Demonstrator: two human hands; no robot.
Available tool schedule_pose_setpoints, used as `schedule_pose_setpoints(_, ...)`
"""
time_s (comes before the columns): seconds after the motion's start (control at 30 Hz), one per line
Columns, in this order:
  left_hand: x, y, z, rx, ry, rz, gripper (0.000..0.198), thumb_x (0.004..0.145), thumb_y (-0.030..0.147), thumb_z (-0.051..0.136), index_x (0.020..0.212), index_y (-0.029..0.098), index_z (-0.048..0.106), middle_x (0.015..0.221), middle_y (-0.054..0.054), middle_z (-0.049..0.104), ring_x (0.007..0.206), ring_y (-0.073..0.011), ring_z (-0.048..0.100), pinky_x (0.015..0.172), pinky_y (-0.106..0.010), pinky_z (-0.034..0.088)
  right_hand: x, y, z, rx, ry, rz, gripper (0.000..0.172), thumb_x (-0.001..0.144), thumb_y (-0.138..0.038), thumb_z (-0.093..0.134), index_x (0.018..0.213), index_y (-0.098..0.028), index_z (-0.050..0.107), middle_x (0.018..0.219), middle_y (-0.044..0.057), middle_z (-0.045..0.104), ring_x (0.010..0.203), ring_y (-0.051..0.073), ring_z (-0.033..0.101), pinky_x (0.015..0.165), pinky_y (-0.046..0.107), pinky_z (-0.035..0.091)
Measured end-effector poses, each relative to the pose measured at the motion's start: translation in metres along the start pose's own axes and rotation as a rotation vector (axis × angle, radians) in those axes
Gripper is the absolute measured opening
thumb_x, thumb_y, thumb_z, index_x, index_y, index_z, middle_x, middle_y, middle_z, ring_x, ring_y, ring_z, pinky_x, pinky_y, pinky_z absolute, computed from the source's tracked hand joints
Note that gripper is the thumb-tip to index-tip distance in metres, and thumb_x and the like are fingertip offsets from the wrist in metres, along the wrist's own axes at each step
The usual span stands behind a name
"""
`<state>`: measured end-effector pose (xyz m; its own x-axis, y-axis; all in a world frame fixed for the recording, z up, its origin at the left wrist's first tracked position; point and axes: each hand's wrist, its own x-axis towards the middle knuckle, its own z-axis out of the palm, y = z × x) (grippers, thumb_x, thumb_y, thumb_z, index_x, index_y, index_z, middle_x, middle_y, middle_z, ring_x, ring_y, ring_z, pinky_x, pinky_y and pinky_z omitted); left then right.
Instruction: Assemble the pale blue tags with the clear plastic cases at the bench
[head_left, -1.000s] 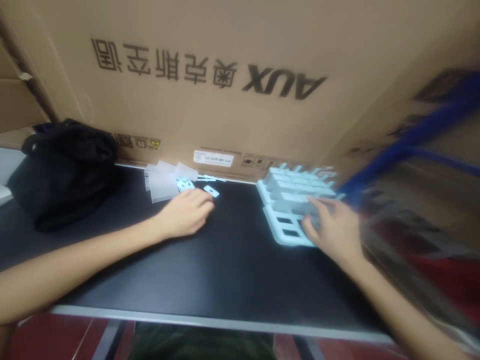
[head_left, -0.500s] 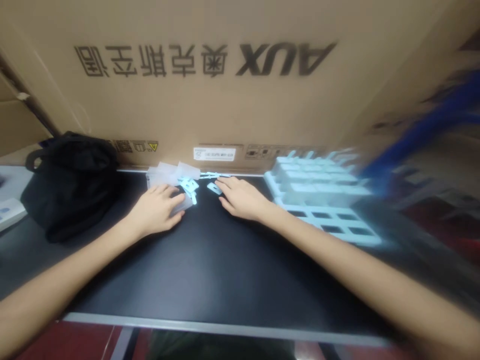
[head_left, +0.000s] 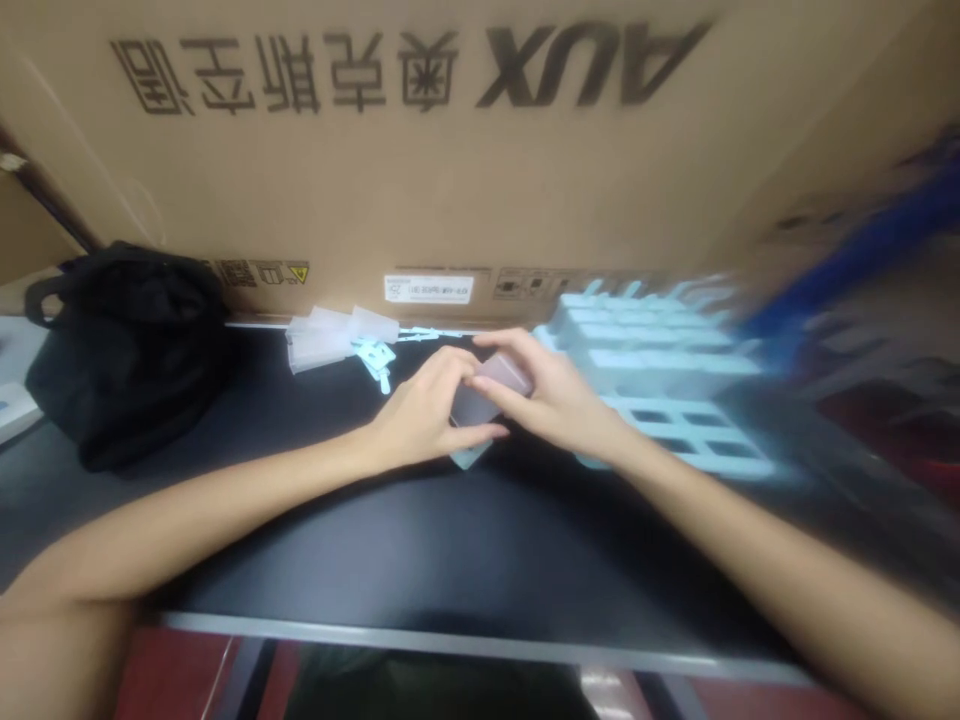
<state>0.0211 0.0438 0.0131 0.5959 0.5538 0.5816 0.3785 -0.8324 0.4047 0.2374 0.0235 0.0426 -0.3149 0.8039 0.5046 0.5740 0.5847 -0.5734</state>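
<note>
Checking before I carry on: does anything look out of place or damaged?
The large, rectangular brown cardboard box behind the flat black table stands out: its printing is upside down. The small, flat light-blue plastic pieces lie loosely jumbled at odd angles. I see no spill or damage, though the right side is blurred.

The one view looks from the person's head, above and behind the left hand (head_left: pixel 420 415) and the right hand (head_left: pixel 559 400), facing forward and steeply down over the worktop (head_left: pixel 420 560). It is near, yet wide enough to take in the worktop's front edge (head_left: pixel 420 643) on the near side of the hands and a big carton (head_left: pixel 337 190) beyond them.
</note>
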Motion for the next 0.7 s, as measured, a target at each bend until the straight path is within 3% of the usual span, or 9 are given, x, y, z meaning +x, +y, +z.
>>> schedule_pose_setpoints(0.07,-0.001,0.002,0.009,-0.049,-0.034,-0.095,0.069,0.080,0.067,0.081,0.120,0.024,0.046,0.140,-0.016,0.056,0.117,-0.0301,0.064,0.092,-0.045,0.058,0.001,0.003,-0.012,-0.060,0.042,-0.003,0.046,0.094,-0.051,0.065,0.129,-0.021,0.063,0.111,0.010,0.069,0.094,0.026,0.068,0.081,0.040,0.058)
schedule_pose_setpoints(0.17,-0.015,0.007,0.003,-0.015,-0.187,-0.228,0.087,0.068,0.073,0.086,0.126,0.025,0.043,0.134,-0.014,0.059,0.109,-0.0314,0.066,0.090,-0.050,0.057,-0.005,0.009,-0.031,-0.146,0.069,0.008,0.044,0.093,-0.052,0.066,0.124,-0.021,0.066,0.107,0.008,0.069,0.084,0.022,0.065,0.075,0.037,0.055)
schedule_pose_setpoints(0.3,-0.029,0.017,-0.010,0.040,-0.402,-0.296,0.071,0.073,0.059,0.085,0.121,0.026,0.044,0.117,-0.006,0.066,0.102,-0.0294,0.067,0.085,-0.047,0.056,-0.015,0.012,-0.043,-0.179,0.023,-0.024,0.044,0.095,-0.051,0.064,0.128,-0.022,0.065,0.110,0.008,0.071,0.083,0.022,0.066,0.074,0.035,0.055)
schedule_pose_setpoints(0.53,-0.021,0.023,-0.005,-0.002,-0.403,-0.383,0.061,0.077,0.051,0.082,0.117,0.028,0.042,0.115,-0.002,0.068,0.100,-0.0255,0.068,0.077,-0.040,0.053,-0.023,0.009,-0.037,-0.133,-0.247,-0.153,0.043,0.103,-0.039,0.056,0.144,-0.026,0.060,0.131,0.009,0.072,0.105,0.024,0.072,0.088,0.036,0.059)
schedule_pose_setpoints(0.7,-0.022,0.018,0.001,-0.065,-0.379,-0.354,0.046,0.083,0.038,0.074,0.112,0.027,0.041,0.113,-0.002,0.069,0.095,-0.0223,0.068,0.075,-0.037,0.053,-0.025,0.010,-0.033,-0.120,-0.308,-0.242,0.045,0.106,-0.032,0.052,0.150,-0.026,0.058,0.127,0.010,0.073,0.108,0.023,0.070,0.091,0.037,0.057)
